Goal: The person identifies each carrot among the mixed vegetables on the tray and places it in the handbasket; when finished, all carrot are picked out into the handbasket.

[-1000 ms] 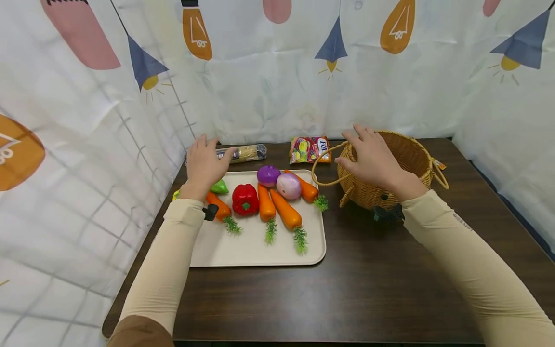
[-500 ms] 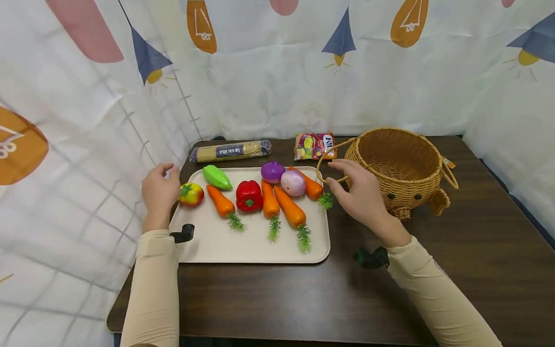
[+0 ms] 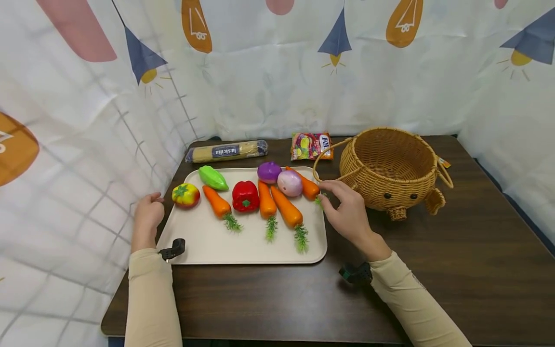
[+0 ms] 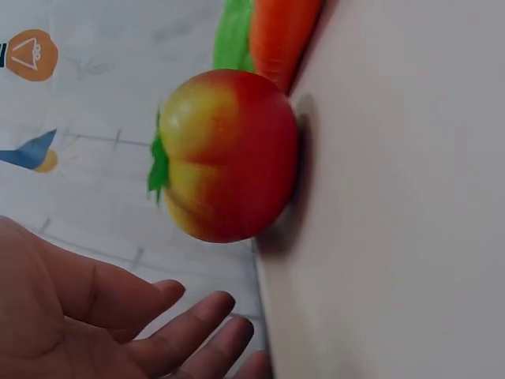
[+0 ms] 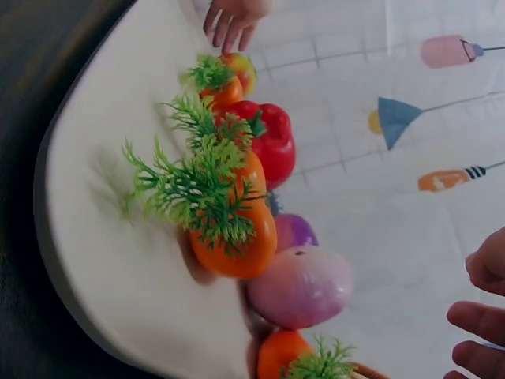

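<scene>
My left hand (image 3: 148, 217) is beside the left edge of a cream tray (image 3: 243, 246). In the left wrist view its loosely bent fingers (image 4: 193, 316) hold nothing, close to a red-and-yellow toy tomato (image 4: 229, 158). At the tray's right edge, my right hand (image 3: 349, 212) has thumb and fingers apart, overlapping the leaves of the rightmost carrot (image 3: 309, 188). On the tray lie several toy carrots (image 3: 286, 209), a red bell pepper (image 3: 245, 196), a green pointed vegetable (image 3: 213, 178), a purple onion (image 3: 269, 172) and a pale lilac round vegetable (image 3: 289, 183).
A wicker basket (image 3: 377, 190) with an animal face and loop handles stands right of the tray. Behind the tray lie a pack of spaghetti (image 3: 227, 151) and a colourful candy bag (image 3: 311, 146). Printed curtains (image 3: 269, 96) surround the dark wooden table (image 3: 433, 270).
Both hands have come down and toward me: the left from over the tray's back left to its left side, the right from in front of the basket to the tray's right edge.
</scene>
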A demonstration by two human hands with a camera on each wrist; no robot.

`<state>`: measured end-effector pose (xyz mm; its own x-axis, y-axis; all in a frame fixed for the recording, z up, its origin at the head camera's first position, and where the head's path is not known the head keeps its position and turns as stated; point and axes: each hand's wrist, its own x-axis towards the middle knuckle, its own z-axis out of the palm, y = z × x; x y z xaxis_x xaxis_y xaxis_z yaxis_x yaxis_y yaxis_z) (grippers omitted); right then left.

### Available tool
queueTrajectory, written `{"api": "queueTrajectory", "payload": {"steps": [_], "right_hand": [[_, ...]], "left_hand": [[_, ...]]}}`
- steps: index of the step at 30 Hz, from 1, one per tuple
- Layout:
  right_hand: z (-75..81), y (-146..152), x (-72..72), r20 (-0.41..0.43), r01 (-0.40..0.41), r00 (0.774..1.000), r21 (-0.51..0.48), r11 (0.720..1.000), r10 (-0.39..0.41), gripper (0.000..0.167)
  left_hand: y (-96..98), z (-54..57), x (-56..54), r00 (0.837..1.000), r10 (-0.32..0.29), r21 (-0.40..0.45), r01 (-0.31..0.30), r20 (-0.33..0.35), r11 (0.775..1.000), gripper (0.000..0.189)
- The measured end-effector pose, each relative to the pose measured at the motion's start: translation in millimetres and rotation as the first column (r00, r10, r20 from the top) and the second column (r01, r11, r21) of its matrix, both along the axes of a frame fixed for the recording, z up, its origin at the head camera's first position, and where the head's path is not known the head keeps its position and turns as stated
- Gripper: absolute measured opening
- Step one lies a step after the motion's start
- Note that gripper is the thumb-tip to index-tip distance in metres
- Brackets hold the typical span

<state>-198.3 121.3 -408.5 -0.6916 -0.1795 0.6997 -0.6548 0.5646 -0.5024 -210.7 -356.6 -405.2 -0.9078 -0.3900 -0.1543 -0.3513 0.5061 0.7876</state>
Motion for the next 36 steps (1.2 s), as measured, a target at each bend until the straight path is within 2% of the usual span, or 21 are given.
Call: {"api": "queueTrajectory", "payload": {"steps": [3, 5, 13, 19, 27, 36], "right_hand": [[-2.7, -4.4, 0.6, 0.01, -0.008, 1.0, 0.002, 1.0, 0.008, 0.025], [-4.9, -7.4, 1.6, 0.03, -0.012, 0.999, 0.006, 1.0, 0.011, 0.025], [-19.9, -15.3, -1.5, 0.1, 0.029, 0.995, -0.02, 0.999, -0.027, 0.024], [-31.4, -23.5, -8.2, 0.171, 0.084, 0.983, -0.085, 0.993, -0.068, 0.025], [-37.5, -36.1, -14.0, 0.161, 0.13, 0.981, -0.154, 0.979, -0.105, 0.032], [-41.9, -43.1, -15.9, 0.231, 0.221, 0.955, -0.146, 0.964, -0.184, 0.035]], "left_hand": [[-2.4, -8.1, 1.7, 0.998, -0.043, 0.031, 0.042, 0.048, 0.999, 0.065], [-1.9, -13.2, 1.9, 0.997, -0.046, 0.039, 0.044, 0.058, 0.998, 0.065], [4.8, -28.9, -3.9, 0.999, -0.015, 0.067, 0.013, 0.033, 0.998, 0.064], [6.7, -39.9, -5.6, 0.999, 0.031, 0.018, -0.031, 0.017, 0.999, 0.061], [7.4, -45.3, -0.6, 0.995, 0.088, -0.079, -0.092, -0.051, 0.993, 0.058], [9.7, -47.7, -3.3, 0.994, 0.08, -0.105, -0.088, -0.077, 0.991, 0.057]]}}
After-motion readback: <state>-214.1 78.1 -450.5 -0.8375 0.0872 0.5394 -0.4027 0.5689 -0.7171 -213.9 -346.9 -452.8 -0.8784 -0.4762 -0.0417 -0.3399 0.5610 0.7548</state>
